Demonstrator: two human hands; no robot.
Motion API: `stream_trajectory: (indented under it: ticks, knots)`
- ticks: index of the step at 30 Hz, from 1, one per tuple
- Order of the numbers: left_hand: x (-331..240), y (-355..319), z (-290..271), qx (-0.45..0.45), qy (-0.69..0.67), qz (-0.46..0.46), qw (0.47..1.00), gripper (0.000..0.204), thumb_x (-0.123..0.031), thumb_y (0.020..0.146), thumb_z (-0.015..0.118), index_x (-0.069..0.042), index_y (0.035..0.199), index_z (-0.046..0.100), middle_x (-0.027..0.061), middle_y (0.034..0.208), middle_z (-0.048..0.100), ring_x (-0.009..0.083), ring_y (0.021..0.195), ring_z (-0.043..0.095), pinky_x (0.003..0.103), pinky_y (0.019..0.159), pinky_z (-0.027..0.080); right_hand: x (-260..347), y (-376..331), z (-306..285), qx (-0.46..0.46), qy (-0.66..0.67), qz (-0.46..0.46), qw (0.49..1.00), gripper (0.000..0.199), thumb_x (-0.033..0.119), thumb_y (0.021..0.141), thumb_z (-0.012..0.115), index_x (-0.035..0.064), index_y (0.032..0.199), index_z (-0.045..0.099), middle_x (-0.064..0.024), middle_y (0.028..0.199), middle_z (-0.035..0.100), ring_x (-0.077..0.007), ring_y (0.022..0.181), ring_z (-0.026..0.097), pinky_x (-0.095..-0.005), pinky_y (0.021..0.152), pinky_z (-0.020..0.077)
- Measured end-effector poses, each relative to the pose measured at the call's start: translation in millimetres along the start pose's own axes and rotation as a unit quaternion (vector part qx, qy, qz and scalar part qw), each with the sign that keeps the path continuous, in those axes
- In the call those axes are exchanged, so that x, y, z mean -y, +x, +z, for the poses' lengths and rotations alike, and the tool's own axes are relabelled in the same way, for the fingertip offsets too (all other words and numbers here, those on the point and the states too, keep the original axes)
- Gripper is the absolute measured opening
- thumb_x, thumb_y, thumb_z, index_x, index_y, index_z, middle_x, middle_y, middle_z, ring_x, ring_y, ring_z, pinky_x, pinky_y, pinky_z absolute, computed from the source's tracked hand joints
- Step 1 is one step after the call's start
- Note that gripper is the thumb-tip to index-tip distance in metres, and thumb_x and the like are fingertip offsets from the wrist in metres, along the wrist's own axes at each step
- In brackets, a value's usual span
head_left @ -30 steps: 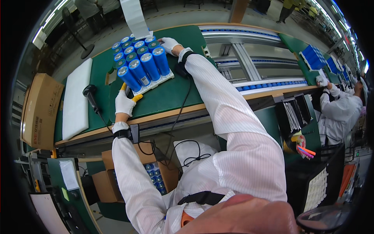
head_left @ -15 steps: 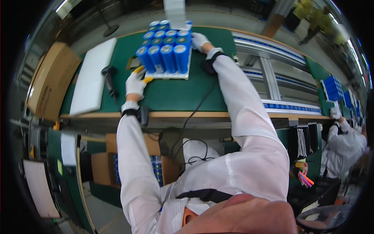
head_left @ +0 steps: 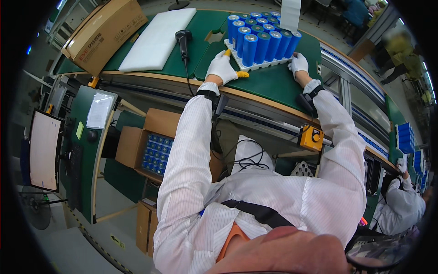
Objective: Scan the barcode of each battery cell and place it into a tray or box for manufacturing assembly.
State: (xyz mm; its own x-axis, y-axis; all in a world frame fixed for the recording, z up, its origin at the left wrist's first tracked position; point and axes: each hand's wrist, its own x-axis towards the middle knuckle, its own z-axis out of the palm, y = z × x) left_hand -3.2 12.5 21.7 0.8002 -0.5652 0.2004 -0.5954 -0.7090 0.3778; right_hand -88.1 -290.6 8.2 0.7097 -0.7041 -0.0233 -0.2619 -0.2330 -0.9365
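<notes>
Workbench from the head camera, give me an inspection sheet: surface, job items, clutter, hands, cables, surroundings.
Surface: green bench mat, flat, with a conveyor rail behind it.
Job's things: white tray holding upright blue cylindrical cells, standing in rows.
Clutter: handheld scanner, white foam sheet and a cardboard box on the left of the bench.
Grippers: left hand, white-gloved with yellow fingertips, at the tray's near left corner; right hand, gloved, at its right end. Grasp cannot be told.
Cables: scanner cord over the bench edge; wrist strap leads, loose black wires and a yellow control box below.
Surroundings: open carton of blue cells under the bench, monitor left, co-worker in white right.
</notes>
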Motion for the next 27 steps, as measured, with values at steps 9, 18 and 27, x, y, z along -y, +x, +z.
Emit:
stream_trajectory:
  ticks: [9, 18, 27]
  knots:
    - [25, 11, 3, -0.011, -0.132, 0.031, 0.991, 0.086, -0.045, 0.071, 0.085, -0.001, 0.138, 0.053, 0.0191, 0.133, 0.06, 0.0327, 0.124, 0.056, 0.037, 0.105, 0.045, -7, -54, -16, 0.018, 0.012, -0.012, 1.0, 0.034, 0.005, 0.098, 0.041, -0.0031, 0.127, 0.058, -0.0123, 0.094, 0.068, -0.0136, 0.053, 0.058, -0.0266, 0.046, 0.0452]
    - [31, 29, 2, 0.011, -0.169, -0.006, 0.986, 0.076, -0.029, 0.075, 0.086, -0.004, 0.139, 0.054, 0.0163, 0.132, 0.063, 0.0299, 0.121, 0.061, 0.033, 0.102, 0.047, -8, 56, -19, 0.023, -0.01, -0.012, 1.0, 0.029, 0.006, 0.097, 0.043, 0.0027, 0.118, 0.062, -0.0063, 0.096, 0.071, -0.0117, 0.058, 0.06, -0.0254, 0.05, 0.0474]
    - [38, 53, 10, 0.003, -0.187, -0.016, 0.982, 0.066, -0.024, 0.076, 0.086, -0.007, 0.134, 0.06, 0.0133, 0.129, 0.065, 0.0261, 0.118, 0.063, 0.032, 0.101, 0.048, 2, 102, -10, 0.116, -0.111, -0.092, 0.983, 0.028, 0.015, 0.103, 0.045, 0.0054, 0.121, 0.063, -0.0028, 0.086, 0.068, -0.0073, 0.061, 0.055, -0.0221, 0.055, 0.0458]
